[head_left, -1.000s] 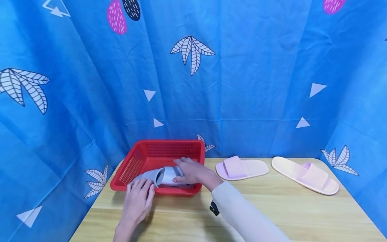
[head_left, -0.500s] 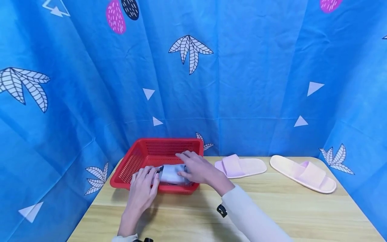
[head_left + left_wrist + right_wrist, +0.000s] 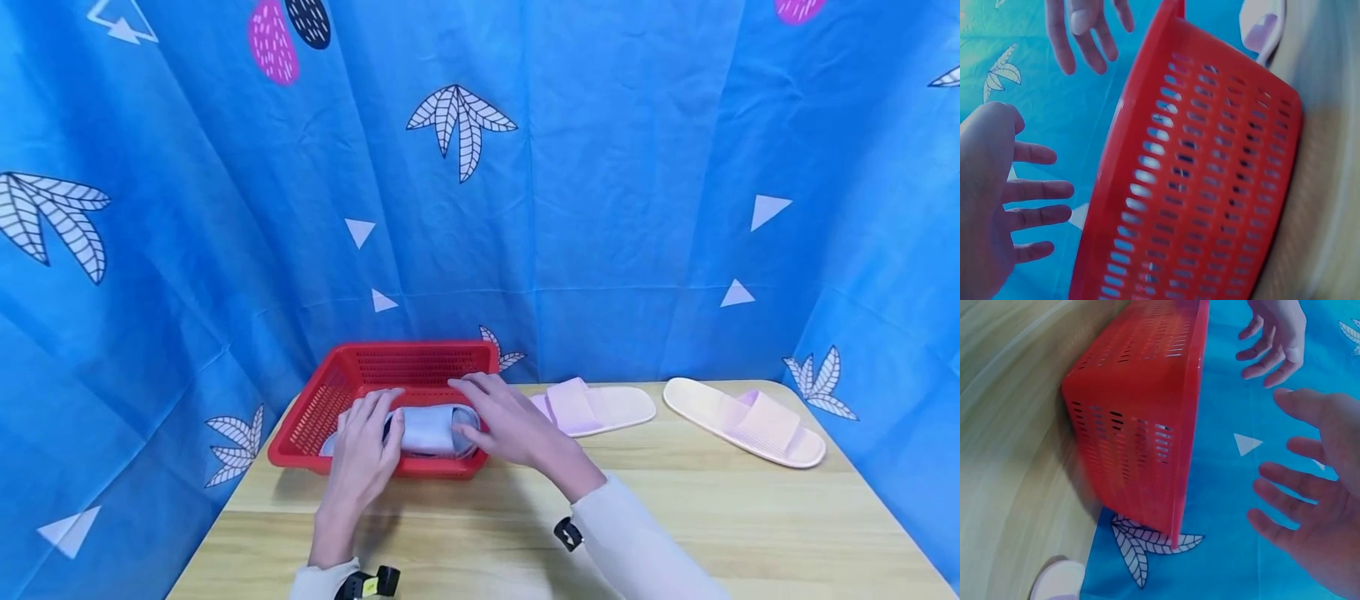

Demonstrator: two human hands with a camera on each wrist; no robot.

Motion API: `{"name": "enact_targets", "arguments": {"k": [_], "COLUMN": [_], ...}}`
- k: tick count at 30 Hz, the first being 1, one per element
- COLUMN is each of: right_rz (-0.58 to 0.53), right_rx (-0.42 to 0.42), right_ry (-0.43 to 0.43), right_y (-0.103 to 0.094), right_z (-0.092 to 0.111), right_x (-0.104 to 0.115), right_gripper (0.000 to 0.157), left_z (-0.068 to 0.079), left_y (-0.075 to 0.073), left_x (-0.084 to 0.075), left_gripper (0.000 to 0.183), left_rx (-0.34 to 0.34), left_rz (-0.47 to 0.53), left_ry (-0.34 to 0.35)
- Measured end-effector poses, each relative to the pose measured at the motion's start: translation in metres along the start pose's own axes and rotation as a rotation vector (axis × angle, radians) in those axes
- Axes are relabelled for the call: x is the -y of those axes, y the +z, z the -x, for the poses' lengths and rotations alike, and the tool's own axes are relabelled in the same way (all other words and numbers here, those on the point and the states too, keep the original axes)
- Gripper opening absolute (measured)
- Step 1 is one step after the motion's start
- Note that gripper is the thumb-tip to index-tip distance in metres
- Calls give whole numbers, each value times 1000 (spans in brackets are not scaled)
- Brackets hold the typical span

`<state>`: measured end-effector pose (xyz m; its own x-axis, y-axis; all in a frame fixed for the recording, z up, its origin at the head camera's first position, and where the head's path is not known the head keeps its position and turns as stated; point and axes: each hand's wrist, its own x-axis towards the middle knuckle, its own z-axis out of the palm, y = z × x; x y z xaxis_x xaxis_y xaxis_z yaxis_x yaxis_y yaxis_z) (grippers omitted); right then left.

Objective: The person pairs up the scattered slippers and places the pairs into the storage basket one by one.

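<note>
A red perforated plastic basket (image 3: 438, 468) stands on the table, with a grey-blue slide slipper (image 3: 427, 429) lying along its front side. Part of a second grey slipper (image 3: 327, 446) shows at the basket's left, mostly hidden behind my left hand (image 3: 363, 446). That hand hovers over the left half of the basket with fingers extended and holds nothing. Over the right end, my right hand (image 3: 510, 421) is spread, its palm facing the basket. Both wrist views show the fingers apart and above the basket rim, the right hand (image 3: 1325, 481) clearly gripping nothing.
To the basket's right lies a pale pink slipper (image 3: 573, 404), partly overlapped by my right hand in the head view. Farther right, a cream slipper with a pink strap (image 3: 768, 423) lies angled on the wooden table (image 3: 675, 517). A blue patterned curtain (image 3: 622, 208) surrounds the table.
Both hands have let go of the grey slippers and lifted off them. The left hand has moved to the right, and more of the right-hand grey slipper shows. The basket has stayed in place.
</note>
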<state>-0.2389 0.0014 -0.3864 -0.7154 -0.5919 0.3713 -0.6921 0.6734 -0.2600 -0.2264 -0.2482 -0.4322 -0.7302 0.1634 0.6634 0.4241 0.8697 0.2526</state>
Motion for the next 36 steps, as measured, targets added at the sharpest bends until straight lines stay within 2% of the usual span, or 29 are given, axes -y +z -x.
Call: {"name": "enact_targets", "arguments": {"k": [4,9,16,25,36], "right_rz": [-26,-57,-66,-68,-81], "right_rx": [-51,-142,-260,-314,-350], "right_ry": [12,-13,-50,-25,41], "right_y": [0,-3,-9,-18,-29], "right_z": [7,17,32,51,76], "right_x": [-6,-16,-29,-40,-53], "right_gripper": [72,69,62,58,60], "left_z": [-6,-9,-10,-11,-15], "left_y": [1,6,18,20,27], "left_x": [-9,-19,-30,-45,-67], "left_gripper": [37,37,38,44,59], "left_rx": [1,-8,22,33,58], "left_rz": [25,43,72,97,121], "left_ry": [-1,5,10,14,6]}}
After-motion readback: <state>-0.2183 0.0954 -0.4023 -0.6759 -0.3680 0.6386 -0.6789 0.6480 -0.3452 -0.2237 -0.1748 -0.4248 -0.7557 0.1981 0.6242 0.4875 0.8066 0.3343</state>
